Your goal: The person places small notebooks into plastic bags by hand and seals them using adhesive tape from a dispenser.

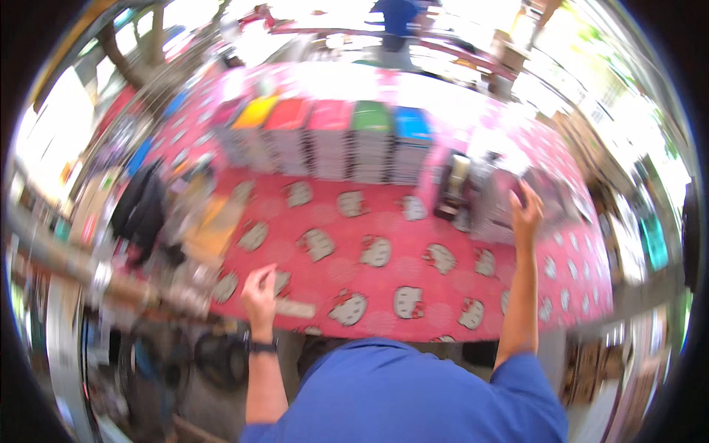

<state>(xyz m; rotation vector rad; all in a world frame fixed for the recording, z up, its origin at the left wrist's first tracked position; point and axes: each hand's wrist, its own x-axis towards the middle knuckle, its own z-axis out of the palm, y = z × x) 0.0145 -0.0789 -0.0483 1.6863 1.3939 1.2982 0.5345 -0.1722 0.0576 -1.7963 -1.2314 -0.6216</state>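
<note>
standing in a row on the table covered in pink patterned cloth [384,218], six squared stacks of coloured-cover paper booklets [330,144] appear already sorted by colour; how much is left cannot be told. beside the crumpled clear plastic bags [491,210] at the right, the bare right hand [527,213] is held with fingers spread, any contact being blurred. the bare left hand [258,294] is held half curled near the front edge; whether anything is pinched cannot be told.
</note>
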